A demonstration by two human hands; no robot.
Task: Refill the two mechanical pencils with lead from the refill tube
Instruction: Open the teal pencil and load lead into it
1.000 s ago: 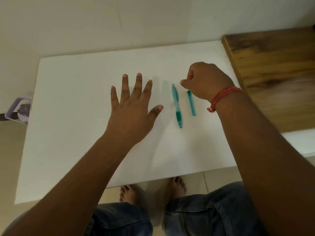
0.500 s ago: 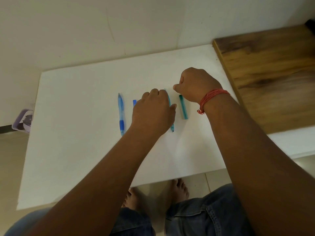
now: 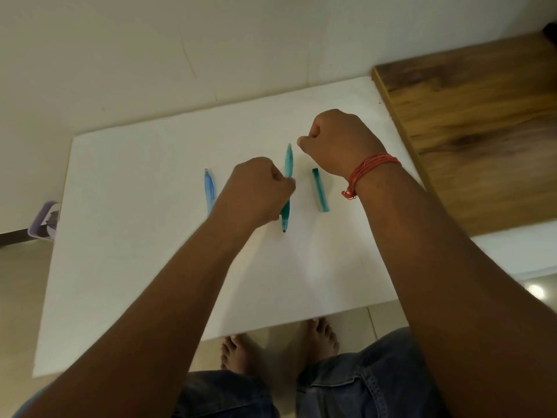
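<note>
A teal mechanical pencil [image 3: 289, 159] lies on the white board [image 3: 135, 236], tip toward me. My left hand [image 3: 253, 191] grips it around the middle of its barrel. A blue mechanical pencil [image 3: 209, 191] lies to the left, its lower part hidden by my left wrist. A short teal refill tube [image 3: 320, 190] lies to the right of the teal pencil. My right hand [image 3: 337, 143] hovers as a fist just right of the teal pencil's top end, thumb against forefinger. I see nothing between its fingers.
A wooden surface [image 3: 482, 131] adjoins the board on the right. A small purple container [image 3: 45, 220] sits off the board's left edge. The wall runs close behind the board. My bare feet [image 3: 280, 348] and jeans show below the near edge.
My left hand went from lying flat over the blue pencil to curling round the teal pencil's barrel, uncovering the blue pencil. My right hand stayed a fist near the teal pencil's top.
</note>
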